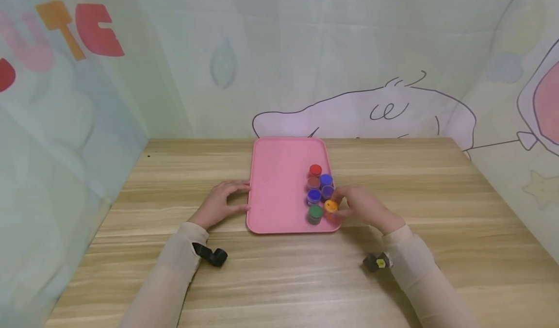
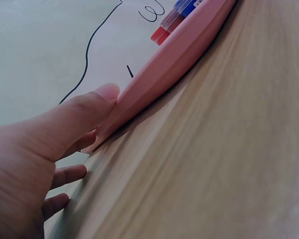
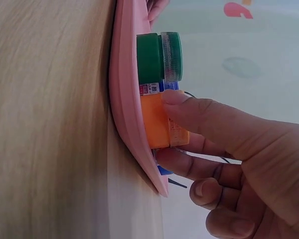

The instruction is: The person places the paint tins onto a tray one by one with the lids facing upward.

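A pink tray [image 1: 279, 182] lies on the table with several small paint jars along its right side. My right hand [image 1: 366, 206] pinches the orange paint jar [image 3: 154, 119] between thumb and fingers at the tray's right edge. Beside it on the tray stands the green paint jar [image 1: 315, 214]. Behind these are a dark blue jar [image 1: 313, 196], a purple jar [image 1: 327, 192], a lighter blue jar [image 1: 325, 180], a brownish-red jar [image 1: 313, 183] and a red jar [image 1: 315, 170]. My left hand [image 1: 222, 202] touches the tray's left rim with thumb and fingers spread.
The tray sits on a wood-grain table [image 1: 279, 279] that reaches a printed cloth backdrop [image 1: 279, 66] behind and at both sides. A black wrist camera mount [image 1: 210, 255] is strapped at the left sleeve, another camera [image 1: 376, 262] at the right.
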Motion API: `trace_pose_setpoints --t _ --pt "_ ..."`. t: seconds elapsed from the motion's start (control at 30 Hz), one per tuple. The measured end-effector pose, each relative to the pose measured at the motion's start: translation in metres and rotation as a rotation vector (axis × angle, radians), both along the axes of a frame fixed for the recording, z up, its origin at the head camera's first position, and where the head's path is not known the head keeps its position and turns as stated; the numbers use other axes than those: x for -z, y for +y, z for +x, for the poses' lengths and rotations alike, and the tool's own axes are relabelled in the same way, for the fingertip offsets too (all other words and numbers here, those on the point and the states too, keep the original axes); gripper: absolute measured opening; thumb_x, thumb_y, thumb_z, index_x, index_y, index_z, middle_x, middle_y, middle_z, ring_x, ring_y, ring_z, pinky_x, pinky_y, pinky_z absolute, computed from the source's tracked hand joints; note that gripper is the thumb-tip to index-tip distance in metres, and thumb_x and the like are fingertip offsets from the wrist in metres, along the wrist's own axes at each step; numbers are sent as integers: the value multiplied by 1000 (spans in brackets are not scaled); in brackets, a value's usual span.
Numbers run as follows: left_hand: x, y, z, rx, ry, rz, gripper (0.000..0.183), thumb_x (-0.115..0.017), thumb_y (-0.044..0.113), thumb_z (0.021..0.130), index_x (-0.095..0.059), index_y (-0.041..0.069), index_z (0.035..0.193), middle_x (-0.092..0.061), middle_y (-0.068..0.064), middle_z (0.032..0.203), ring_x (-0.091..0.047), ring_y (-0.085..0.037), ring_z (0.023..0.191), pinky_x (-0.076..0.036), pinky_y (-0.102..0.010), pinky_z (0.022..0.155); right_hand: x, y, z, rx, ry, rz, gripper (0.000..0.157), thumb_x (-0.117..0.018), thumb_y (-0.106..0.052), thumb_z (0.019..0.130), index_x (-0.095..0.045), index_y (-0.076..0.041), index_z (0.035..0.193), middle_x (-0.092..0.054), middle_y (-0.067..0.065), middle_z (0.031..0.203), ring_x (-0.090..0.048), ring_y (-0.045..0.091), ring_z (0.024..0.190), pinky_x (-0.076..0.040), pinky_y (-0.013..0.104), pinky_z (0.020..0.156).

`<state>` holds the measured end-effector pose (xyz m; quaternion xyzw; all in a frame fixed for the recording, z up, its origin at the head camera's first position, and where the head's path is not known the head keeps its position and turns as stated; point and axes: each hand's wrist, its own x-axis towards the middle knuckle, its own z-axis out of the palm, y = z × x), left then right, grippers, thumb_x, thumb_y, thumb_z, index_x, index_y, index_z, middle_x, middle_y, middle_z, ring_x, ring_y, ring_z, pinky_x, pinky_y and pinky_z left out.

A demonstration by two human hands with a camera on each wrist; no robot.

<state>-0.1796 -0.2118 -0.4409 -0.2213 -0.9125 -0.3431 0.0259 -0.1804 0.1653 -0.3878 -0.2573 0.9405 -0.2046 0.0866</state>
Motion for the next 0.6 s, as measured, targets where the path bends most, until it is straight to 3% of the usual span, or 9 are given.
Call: trace_pose_setpoints --t 0.37,0.6 --pt "0 -1 -1 6 1 5 53 -76 33 82 -61 12 128 -54 -9 141 -46 -33 132 -31 -54 113 -5 2 0 26 -53 -13 26 -80 -26 78 -68 -15 98 -67 -4 92 -58 14 85 -53 34 85" --pt "2 -1 -1 1 -2 -2 53 -76 34 82 -61 12 128 -54 -9 141 -45 -33 132 -31 -54 113 -6 5 -1 -4 -27 -27 27 -81 -27 77 -69 -15 98 -68 -4 91 -59 13 85 -54 36 85"
